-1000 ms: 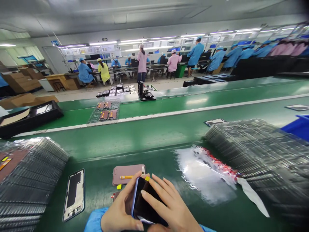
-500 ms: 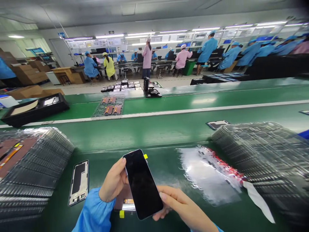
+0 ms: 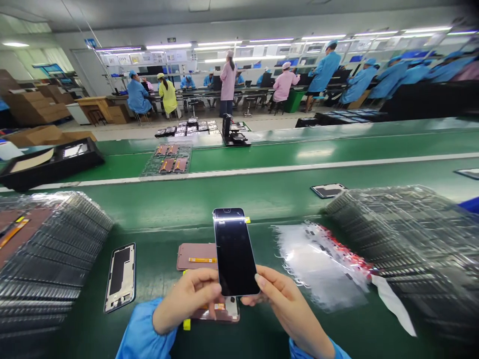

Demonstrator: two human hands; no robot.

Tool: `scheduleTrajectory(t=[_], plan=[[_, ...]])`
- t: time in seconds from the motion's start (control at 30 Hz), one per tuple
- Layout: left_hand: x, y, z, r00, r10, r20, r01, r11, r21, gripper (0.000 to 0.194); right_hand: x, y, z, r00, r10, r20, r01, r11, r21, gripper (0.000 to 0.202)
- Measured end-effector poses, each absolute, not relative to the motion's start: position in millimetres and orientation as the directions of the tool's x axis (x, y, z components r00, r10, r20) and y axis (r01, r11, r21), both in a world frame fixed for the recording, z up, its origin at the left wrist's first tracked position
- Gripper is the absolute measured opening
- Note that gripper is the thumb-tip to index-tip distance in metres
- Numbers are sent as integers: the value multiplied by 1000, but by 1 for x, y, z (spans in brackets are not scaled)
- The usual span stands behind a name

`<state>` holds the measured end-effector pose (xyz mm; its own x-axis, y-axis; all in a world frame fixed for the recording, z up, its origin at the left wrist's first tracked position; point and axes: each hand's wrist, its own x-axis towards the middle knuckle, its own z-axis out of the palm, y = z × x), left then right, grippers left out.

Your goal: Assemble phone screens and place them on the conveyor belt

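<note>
A black phone screen in a thin frame is held up in front of me, dark glass facing me, with a band of light across its top. My left hand pinches its lower left corner. At the lower right edge, my right hand grips it between thumb and fingers. A yellow tab sticks out at the upper right side. Behind and below lie brown display panels with orange flex cables, partly hidden by the hands and screen. Left of them a phone frame lies on the green mat.
Stacked clear plastic trays stand at left and right. Clear film strips with red ends lie right of my hands. Another phone frame lies beyond them. A tray of panels sits on the conveyor; co-workers sit and stand behind.
The screen has moved up and away, turning more upright. My left hand has slid from its upper left edge to the lower left corner, uncovering more of the brown panels.
</note>
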<state>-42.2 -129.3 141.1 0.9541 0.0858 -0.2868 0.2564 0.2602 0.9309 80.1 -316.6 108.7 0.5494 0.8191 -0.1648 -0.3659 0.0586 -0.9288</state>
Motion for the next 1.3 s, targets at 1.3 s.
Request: scheduleTrajectory(t=[1.3], plan=[[64,-12,131,759,535,-371,302,215,929,29,105,-286,48,686,683,-250,-275,-74,-958,76]])
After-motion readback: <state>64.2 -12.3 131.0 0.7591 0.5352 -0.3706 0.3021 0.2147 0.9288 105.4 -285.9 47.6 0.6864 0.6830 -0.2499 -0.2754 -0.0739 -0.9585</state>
